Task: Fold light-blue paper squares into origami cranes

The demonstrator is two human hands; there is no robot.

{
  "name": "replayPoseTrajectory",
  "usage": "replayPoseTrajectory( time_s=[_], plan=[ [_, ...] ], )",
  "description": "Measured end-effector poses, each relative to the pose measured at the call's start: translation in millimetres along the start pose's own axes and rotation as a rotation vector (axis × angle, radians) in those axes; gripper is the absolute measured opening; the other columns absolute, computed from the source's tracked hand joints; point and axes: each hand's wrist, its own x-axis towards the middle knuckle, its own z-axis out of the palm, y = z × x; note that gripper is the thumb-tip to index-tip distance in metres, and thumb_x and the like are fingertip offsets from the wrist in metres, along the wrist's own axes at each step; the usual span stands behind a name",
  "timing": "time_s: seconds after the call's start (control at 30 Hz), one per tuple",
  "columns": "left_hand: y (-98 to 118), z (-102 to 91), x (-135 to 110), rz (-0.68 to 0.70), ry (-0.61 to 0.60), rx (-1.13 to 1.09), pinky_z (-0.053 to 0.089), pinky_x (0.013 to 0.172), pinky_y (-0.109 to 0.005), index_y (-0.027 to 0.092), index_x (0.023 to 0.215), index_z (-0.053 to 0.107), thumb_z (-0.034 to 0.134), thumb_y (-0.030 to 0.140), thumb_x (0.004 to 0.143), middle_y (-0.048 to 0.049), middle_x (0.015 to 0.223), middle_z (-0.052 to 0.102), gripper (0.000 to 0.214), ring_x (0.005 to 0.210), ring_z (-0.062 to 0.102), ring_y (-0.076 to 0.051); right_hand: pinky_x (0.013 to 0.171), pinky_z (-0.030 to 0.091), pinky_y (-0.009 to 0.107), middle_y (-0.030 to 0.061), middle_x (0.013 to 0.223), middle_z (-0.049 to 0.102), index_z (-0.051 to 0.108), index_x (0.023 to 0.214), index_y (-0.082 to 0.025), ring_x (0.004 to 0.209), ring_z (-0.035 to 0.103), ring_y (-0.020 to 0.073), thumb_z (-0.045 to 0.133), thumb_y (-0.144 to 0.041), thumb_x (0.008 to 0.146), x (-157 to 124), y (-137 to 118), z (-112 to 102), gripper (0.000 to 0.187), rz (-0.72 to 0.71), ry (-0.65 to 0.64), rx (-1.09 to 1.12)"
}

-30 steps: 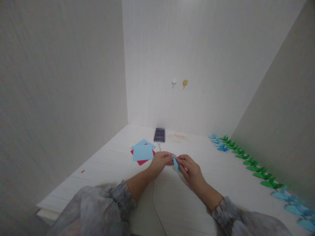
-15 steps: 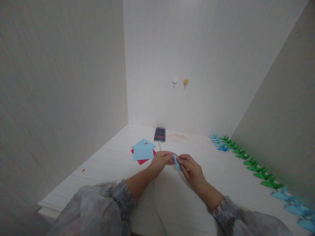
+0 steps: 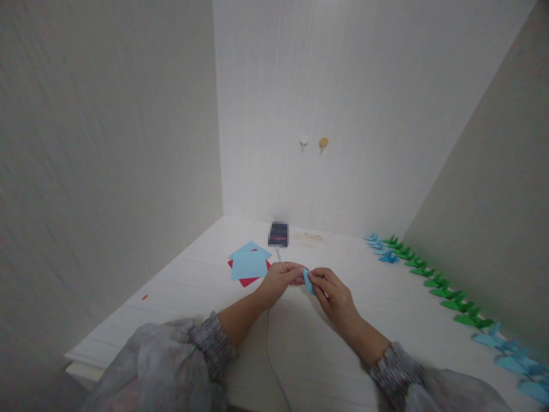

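A small folded piece of light blue paper [image 3: 308, 282] is held up between my two hands, above the white table. My left hand [image 3: 281, 281] pinches its upper left side, fingers together, with a ring on one finger. From the right, my right hand [image 3: 334, 293] grips the same paper between thumb and fingertips. The fingers cover part of the paper, so its full folded shape is hidden. Left of my hands, light blue sheets [image 3: 249, 266] lie overlapping with red paper [image 3: 247, 282] on the table.
Folded green paper cranes [image 3: 437, 284] and blue ones [image 3: 510, 355] line the table's right side. A phone-like dark device [image 3: 278, 234], its screen blurred, stands at the back wall; a white cable [image 3: 270, 349] runs forward. A small orange scrap [image 3: 144, 297] lies at left.
The folded paper has turned slightly and shows a narrower face between my fingers. Both hands stay in nearly the same place.
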Motion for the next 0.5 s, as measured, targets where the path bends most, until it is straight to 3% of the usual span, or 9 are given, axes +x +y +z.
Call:
replayPoseTrajectory(
  time_s=[0.5],
  plan=[
    [-0.8, -0.8, 0.3, -0.017, -0.017, -0.034, 0.041, 0.073, -0.026, 0.008, 0.083, 0.061, 0.053, 0.028, 0.064, -0.006, 0.069, 0.063, 0.029, 0.065, 0.057, -0.012, 0.072, 0.045, 0.03, 0.0075, 0.092, 0.047, 0.049, 0.102, -0.022, 0.086, 0.047, 0.0157, 0.04, -0.011, 0.078, -0.2, -0.1, -0.8, 0.028, -0.016, -0.055, -0.047]
  ],
)
